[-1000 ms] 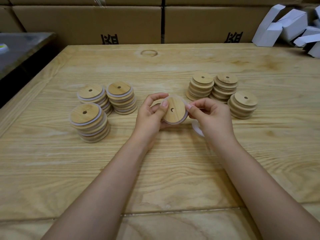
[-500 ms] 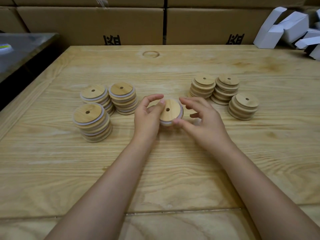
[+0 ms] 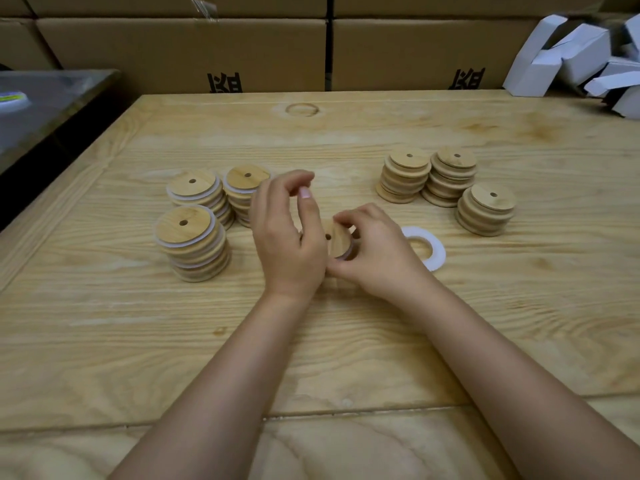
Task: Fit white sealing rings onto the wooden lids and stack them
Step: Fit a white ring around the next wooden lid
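Wooden, ring [image 3: 350, 253] seemingly seated, the lid [image 3: 336, 237] sits pinched in my right grip [image 3: 377, 258] over the tabletop [image 3: 346, 140]; left grip [image 3: 289, 244] loosely curled, empty. Three ringed stacks [image 3: 192, 240] done; three bare stacks [image 3: 486, 209], one loose ring [image 3: 437, 252] left.

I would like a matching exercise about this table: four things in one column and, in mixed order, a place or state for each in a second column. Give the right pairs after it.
Things
1. loose white ring
2. single lid
3. left stacks
4. right stacks

Places or states
A. bare wood, no rings
B. gripped by the right hand
C. white rings fitted
D. flat on the table, beside the right hand

Pairs: 1-D, 2-B, 3-C, 4-A.
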